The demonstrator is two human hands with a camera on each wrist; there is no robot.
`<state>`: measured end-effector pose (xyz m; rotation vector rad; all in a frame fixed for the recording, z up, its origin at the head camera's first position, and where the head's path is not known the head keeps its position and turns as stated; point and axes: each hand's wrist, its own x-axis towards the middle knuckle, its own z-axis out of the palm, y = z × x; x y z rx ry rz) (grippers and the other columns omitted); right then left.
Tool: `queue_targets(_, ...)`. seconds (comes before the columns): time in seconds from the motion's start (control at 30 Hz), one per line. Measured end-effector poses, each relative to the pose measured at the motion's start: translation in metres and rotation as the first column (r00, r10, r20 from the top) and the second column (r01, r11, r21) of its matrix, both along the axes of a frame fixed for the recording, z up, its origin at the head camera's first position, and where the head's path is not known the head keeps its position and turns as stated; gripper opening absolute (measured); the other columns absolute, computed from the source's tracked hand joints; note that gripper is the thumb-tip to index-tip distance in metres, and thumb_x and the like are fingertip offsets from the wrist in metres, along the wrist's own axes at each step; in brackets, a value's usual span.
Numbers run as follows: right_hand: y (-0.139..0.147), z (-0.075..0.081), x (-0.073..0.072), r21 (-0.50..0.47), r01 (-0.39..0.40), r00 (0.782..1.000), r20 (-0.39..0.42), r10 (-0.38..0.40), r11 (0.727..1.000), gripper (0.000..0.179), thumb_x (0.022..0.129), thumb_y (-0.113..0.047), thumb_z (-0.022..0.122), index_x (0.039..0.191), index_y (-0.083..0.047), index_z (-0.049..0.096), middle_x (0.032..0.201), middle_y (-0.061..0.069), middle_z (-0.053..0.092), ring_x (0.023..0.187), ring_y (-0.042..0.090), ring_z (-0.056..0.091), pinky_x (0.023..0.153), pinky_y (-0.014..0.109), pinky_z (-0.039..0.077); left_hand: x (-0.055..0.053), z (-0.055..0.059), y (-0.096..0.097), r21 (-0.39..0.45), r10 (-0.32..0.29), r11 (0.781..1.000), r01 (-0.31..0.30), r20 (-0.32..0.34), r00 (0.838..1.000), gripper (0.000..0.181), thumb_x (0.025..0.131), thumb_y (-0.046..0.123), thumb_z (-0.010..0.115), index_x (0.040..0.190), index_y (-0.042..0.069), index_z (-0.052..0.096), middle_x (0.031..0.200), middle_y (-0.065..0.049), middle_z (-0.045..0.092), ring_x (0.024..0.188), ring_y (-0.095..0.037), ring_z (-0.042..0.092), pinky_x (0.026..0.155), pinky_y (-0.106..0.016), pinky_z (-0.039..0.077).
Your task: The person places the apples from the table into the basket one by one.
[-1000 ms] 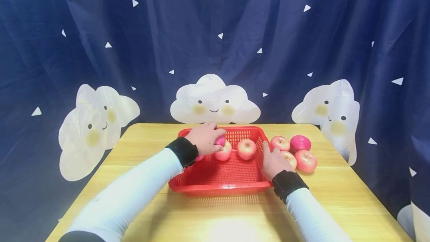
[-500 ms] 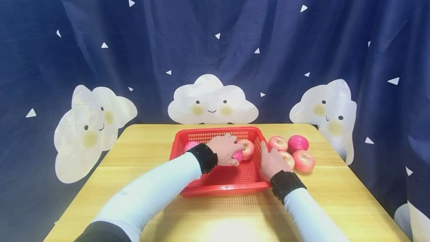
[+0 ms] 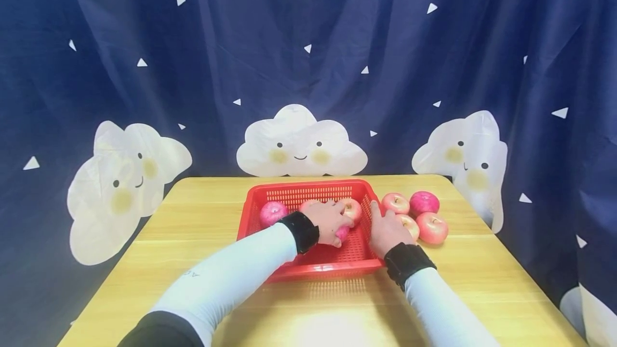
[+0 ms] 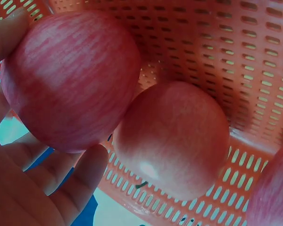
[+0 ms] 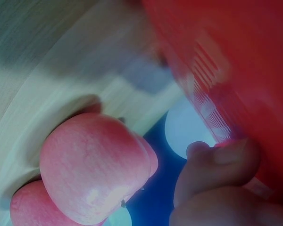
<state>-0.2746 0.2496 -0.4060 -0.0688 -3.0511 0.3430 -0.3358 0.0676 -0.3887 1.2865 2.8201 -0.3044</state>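
Note:
My left hand [image 3: 329, 221] is inside the red plastic basket [image 3: 324, 269], gripping a dark pink apple [image 3: 342, 233]. In the left wrist view the thumb and fingers curve round that apple [image 4: 70, 80], and a paler apple [image 4: 174, 141] sits close beside it. In the head view a pale red apple [image 3: 352, 210] lies just beyond the fingers. Another dark pink apple [image 3: 272, 212] sits at the basket's left, and one more apple [image 3: 308, 204] is partly covered by my left hand. My right hand [image 3: 389, 233] holds the basket's right rim, fingers bent against its wall in the right wrist view.
Right of the basket, several apples are grouped on the wooden table [image 3: 482, 283]: a dark pink one [image 3: 424, 202] at the back, a paler one [image 3: 432, 228] in front. A dark blue curtain [image 3: 308, 68] with clouds hangs behind the table.
The left hand has moved rightward and slightly nearer inside the basket, carrying the dark pink apple. This uncovers the dark pink apple at the left. The right hand stays at the rim.

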Motion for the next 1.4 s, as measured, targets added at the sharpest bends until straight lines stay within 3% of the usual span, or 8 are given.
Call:
queue_targets(0.33, 0.0, -0.002, -0.001, 0.007, 0.0, 1.0, -0.004, 0.0, 1.0, 0.079, 0.088, -0.01, 0.068, 0.156, 0.0, 0.029, 0.13, 0.04, 0.049, 0.103, 0.051, 0.063, 0.08, 0.062, 0.055, 0.0, -0.008, 0.004, -0.008, 0.024, 1.0, -0.024, -0.008, 1.0, 0.065, 0.08, 0.053, 0.079, 0.14, 0.046, 0.058, 0.158, -0.003, 0.035, 0.13, -0.027, 0.053, 0.084, -0.049, 0.051)
queue_targets(0.87, -0.001, 0.001, 0.001, 0.011, 0.014, 1.0, 0.021, -0.015, 1.0, 0.079, 0.089, -0.012, 0.068, 0.157, -0.001, 0.028, 0.129, 0.038, 0.05, 0.107, 0.05, 0.062, 0.083, 0.062, 0.054, 0.002, -0.01, 0.004, -0.007, 0.047, 0.999, -0.047, -0.008, 0.999, 0.065, 0.08, 0.055, 0.08, 0.14, 0.047, 0.057, 0.154, -0.002, 0.039, 0.127, -0.028, 0.055, 0.091, -0.054, 0.049)
queue_targets(1.03, -0.001, 0.001, 0.0, 0.006, 0.013, 1.0, 0.014, -0.014, 1.0, 0.079, 0.09, -0.011, 0.067, 0.157, -0.002, 0.028, 0.13, 0.038, 0.05, 0.108, 0.051, 0.062, 0.083, 0.062, 0.054, 0.002, -0.009, 0.003, 0.024, 0.049, 0.998, -0.05, 0.024, 0.998, 0.069, 0.08, 0.053, 0.08, 0.144, 0.043, 0.055, 0.153, -0.004, 0.041, 0.128, -0.029, 0.055, 0.098, -0.055, 0.048)
queue_targets(1.4, 0.0, 0.0, 0.0, -0.013, 0.027, 0.999, 0.025, -0.026, 1.0, 0.08, 0.09, -0.011, 0.068, 0.158, -0.003, 0.027, 0.132, 0.037, 0.049, 0.111, 0.051, 0.06, 0.085, 0.064, 0.053, -0.001, -0.013, -0.003, 0.056, 0.041, 0.998, -0.042, 0.014, 0.999, 0.071, 0.082, 0.054, 0.077, 0.147, 0.037, 0.052, 0.151, -0.004, 0.048, 0.137, -0.032, 0.047, 0.107, -0.054, 0.042)
